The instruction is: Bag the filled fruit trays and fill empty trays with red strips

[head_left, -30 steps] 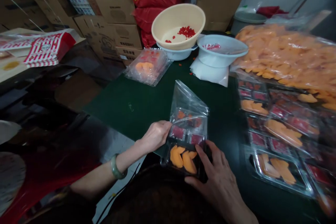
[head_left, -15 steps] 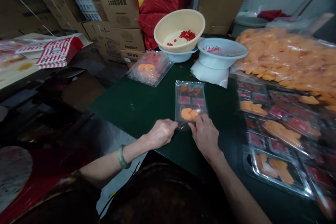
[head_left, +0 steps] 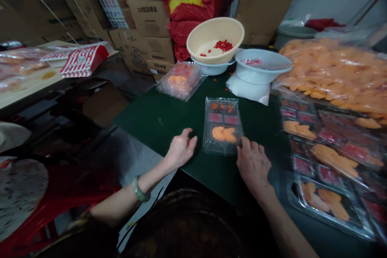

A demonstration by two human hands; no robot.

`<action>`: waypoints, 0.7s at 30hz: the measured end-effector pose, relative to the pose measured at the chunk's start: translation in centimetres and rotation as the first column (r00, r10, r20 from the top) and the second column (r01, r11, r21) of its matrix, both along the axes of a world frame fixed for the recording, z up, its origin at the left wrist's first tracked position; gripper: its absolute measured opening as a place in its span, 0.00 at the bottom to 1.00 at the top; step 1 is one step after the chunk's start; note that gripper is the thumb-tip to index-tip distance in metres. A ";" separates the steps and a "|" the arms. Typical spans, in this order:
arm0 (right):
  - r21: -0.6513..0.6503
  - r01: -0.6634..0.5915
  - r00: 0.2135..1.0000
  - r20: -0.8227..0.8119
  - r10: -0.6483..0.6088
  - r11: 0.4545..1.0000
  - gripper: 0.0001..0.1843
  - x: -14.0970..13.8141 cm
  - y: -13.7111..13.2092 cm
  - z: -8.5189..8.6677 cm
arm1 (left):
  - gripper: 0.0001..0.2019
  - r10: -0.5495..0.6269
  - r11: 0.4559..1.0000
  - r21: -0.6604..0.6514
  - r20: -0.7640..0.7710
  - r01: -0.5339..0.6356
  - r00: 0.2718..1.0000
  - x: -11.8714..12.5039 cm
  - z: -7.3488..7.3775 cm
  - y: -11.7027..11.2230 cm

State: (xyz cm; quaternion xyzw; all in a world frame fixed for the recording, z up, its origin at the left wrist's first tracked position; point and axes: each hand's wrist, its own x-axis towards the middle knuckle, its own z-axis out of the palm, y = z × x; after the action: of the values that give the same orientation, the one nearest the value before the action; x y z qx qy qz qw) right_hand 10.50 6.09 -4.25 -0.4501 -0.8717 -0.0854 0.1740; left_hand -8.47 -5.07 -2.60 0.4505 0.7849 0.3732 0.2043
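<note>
A flat clear plastic packet (head_left: 222, 125) lies on the green mat (head_left: 151, 123) in front of me. Inside it, orange slices (head_left: 223, 134) sit below dark compartments of red pieces (head_left: 220, 117). My left hand (head_left: 181, 149), wearing a green bangle (head_left: 139, 189), rests open to the left of the packet, touching nothing on it. My right hand (head_left: 253, 165) is open at the packet's lower right corner, its fingertips at or very near the plastic edge.
A second clear packet (head_left: 181, 81) lies at the back of the mat. Behind it stand a beige bowl (head_left: 215, 21) of red pieces and a white bowl (head_left: 263, 58). A large bag of orange slices (head_left: 332, 72) and stacked filled trays (head_left: 329, 177) crowd the right.
The packet went from raised, with its loose bag end standing up, to lying flat on the mat. Both hands have let go and drawn apart from it.
</note>
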 end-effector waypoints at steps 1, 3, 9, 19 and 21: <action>-0.002 -0.025 0.999 -0.024 0.024 1.000 0.13 0.0 0.2 0.0 | 0.24 -0.001 1.000 -0.026 0.110 0.004 0.994 0.1 0.3 1.0; 0.041 -0.076 0.989 -0.123 0.080 0.996 0.13 0.1 0.4 0.5 | 0.31 0.010 0.995 -0.097 0.379 0.028 0.925 0.6 0.5 2.8; 0.243 -0.195 0.859 -0.425 0.285 0.950 0.13 2.0 -1.3 5.5 | 0.30 0.000 0.975 -0.099 0.895 0.199 0.446 3.2 1.5 4.2; 0.314 -0.419 0.671 -0.524 0.524 0.852 0.12 -8.9 0.3 9.6 | 0.20 -0.135 0.822 0.434 0.779 -0.370 0.612 -6.8 8.0 4.5; 0.272 -0.482 0.653 -0.522 0.548 0.833 0.14 -14.0 2.3 9.0 | 0.22 -0.052 0.719 0.533 0.681 -0.445 0.731 -11.5 8.0 6.0</action>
State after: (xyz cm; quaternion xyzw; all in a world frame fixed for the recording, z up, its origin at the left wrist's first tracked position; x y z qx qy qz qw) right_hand -3.53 8.35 4.77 -0.1775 -0.8610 0.0615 0.4726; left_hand -20.01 0.88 5.40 0.2400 0.5214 0.7811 0.2458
